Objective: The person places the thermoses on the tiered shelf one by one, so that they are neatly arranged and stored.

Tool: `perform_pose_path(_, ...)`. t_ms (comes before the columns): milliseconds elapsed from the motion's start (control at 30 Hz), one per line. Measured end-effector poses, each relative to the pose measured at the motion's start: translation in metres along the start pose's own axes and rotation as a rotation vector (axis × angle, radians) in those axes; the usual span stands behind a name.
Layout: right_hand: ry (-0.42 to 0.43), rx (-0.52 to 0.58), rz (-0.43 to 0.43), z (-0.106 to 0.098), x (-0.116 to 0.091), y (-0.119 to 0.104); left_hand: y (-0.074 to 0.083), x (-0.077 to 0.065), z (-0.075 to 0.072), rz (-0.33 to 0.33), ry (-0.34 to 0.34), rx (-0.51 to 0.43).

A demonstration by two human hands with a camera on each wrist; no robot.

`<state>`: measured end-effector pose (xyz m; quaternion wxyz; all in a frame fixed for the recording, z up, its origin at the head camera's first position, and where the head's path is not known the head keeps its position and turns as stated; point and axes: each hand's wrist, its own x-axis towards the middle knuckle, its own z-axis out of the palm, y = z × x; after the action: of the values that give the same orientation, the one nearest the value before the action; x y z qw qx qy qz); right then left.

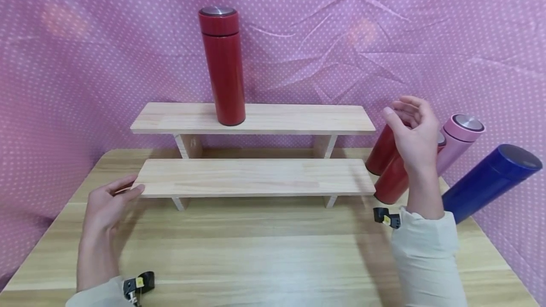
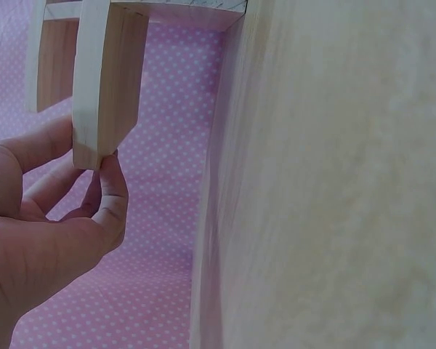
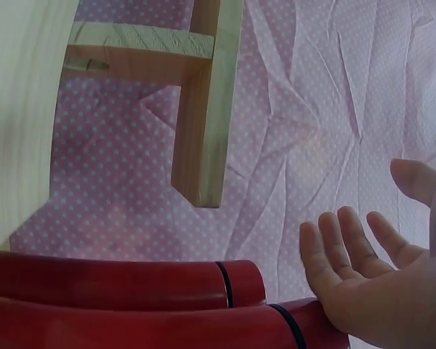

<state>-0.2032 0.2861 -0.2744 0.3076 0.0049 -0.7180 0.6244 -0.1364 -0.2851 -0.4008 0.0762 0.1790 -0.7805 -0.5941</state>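
A two-tier wooden rack has an upper shelf (image 1: 298,117) and a lower shelf (image 1: 256,177). My left hand (image 1: 104,207) pinches the left end of the lower shelf; the left wrist view shows the thumb and fingertips at the board's end (image 2: 91,109). One red flask (image 1: 225,75) with a steel-topped lid stands upright on the upper shelf. At the right, my right hand (image 1: 415,131) is raised over two red flasks, one behind (image 1: 379,155) and one in front (image 1: 391,181), partly hiding them. Its fingers (image 3: 354,247) are loosely bent and hold nothing.
Right of the right hand stand a pink flask (image 1: 458,141) and a blue flask (image 1: 490,181), near the right edge of the wooden table (image 1: 256,259). A pink dotted cloth (image 1: 128,51) hangs behind and beside the table.
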Motion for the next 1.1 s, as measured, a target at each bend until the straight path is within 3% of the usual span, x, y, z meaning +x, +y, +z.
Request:
perform_pose_path(200,-0.019,-0.002,0.028,-0.005,-0.001,-0.003,-0.001,0.000,-0.001,0.006,-0.008,-0.052)
perform_pose_path(600,0.045,0.168,0.026,-0.020,0.001,-0.011,-0.001,-0.001,0.000,0.001,-0.001,-0.161)
perform_pose_path(1100,0.130,0.310,-0.004,-0.043,0.003,-0.011,0.000,-0.002,0.000,-0.007,-0.001,0.010)
